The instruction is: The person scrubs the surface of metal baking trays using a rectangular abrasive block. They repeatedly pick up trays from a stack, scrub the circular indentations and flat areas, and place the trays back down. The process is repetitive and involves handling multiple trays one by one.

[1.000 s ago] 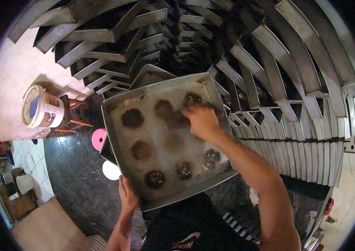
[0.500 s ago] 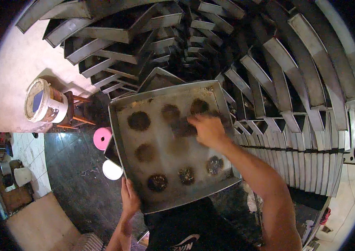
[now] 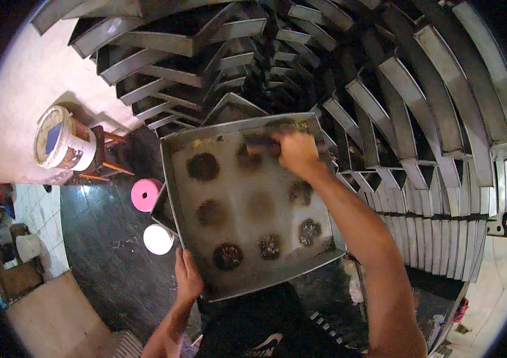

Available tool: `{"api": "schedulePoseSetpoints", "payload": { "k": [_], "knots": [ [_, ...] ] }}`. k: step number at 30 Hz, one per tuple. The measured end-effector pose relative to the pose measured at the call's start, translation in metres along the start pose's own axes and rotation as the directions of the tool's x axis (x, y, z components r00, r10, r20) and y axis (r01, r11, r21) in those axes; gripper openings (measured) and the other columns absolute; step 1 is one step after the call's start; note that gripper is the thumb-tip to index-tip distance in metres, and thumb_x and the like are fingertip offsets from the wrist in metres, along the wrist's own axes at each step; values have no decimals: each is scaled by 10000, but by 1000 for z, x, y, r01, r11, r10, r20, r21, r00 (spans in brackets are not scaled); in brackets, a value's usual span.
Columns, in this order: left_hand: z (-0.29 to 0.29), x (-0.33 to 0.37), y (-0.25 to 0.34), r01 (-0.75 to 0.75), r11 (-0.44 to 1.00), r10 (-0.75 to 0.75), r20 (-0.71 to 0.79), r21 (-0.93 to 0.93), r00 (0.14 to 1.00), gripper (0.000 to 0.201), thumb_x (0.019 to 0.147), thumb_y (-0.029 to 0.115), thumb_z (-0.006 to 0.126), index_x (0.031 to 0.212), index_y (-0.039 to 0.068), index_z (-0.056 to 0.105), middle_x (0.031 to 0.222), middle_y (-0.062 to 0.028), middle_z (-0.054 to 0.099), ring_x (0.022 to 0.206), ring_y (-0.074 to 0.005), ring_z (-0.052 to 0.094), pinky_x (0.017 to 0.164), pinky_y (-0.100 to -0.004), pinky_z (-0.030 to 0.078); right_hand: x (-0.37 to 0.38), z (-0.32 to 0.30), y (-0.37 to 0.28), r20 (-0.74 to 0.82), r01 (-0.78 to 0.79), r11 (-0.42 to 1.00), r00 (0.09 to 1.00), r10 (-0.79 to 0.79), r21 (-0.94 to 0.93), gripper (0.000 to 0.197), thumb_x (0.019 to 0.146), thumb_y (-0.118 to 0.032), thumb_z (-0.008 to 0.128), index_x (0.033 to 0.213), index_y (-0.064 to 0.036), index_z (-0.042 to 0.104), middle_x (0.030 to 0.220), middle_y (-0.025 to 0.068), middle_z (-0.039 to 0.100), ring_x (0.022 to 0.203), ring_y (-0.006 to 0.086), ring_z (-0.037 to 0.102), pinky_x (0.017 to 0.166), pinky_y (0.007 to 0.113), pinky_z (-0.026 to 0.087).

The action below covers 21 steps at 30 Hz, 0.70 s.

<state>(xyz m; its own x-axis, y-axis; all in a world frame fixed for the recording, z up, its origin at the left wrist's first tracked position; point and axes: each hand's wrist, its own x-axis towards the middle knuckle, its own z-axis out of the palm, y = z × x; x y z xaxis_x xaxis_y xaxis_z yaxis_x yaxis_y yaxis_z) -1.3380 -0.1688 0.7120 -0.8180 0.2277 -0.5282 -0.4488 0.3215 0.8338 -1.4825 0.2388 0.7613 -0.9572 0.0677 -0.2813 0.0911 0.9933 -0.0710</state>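
Observation:
A square metal baking tray [image 3: 235, 191] tilts up before me, its floor marked with rows of round, dark, burnt-looking patches. Its lower left rim is in the grip of my left hand [image 3: 187, 275], with part of that hand hidden behind the tray. Over the upper right of the tray, my right hand [image 3: 299, 154] is closed round a dark tool [image 3: 263, 145]. Motion smears the tool, so its kind does not show. It is at the tray's upper row of patches.
Many similar metal trays [image 3: 438, 65] are stacked crisscross ahead and to the right. At left, a white bucket [image 3: 77, 143] stands on a wooden stool [image 3: 107, 161]. A pink round object [image 3: 146, 194] and a white round one [image 3: 158, 239] are beside the tray's left edge.
My right hand has moved up the tray, the dark tool shifting from below the upper row to that row. My left hand still holds the rim.

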Motion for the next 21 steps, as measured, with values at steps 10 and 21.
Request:
{"api": "schedulePoseSetpoints", "payload": {
  "k": [10, 21],
  "knots": [
    [14, -15, 20, -57, 995, 75, -215, 87, 974, 484, 1087, 370, 358, 1273, -53, 503, 1191, -263, 623, 1137, -366, 596, 946, -409, 443, -147, 29, 28, 115, 570, 820, 820, -561, -58, 675, 689, -101, 752, 1341, -170, 593, 1411, 2, 583, 1323, 209, 530, 1125, 446, 393],
    [23, -7, -19, -57, 998, 38, -365, -41, 930, 662, 1060, 512, 389, 1311, -84, 529, 1232, -232, 618, 1174, -309, 572, 1037, -374, 399, -143, 37, -1, 185, 971, 221, 235, -954, -90, 399, 806, -191, 623, 1197, -133, 675, 1256, 19, 665, 1199, 179, 599, 1069, 520, 404]
  ]
}}
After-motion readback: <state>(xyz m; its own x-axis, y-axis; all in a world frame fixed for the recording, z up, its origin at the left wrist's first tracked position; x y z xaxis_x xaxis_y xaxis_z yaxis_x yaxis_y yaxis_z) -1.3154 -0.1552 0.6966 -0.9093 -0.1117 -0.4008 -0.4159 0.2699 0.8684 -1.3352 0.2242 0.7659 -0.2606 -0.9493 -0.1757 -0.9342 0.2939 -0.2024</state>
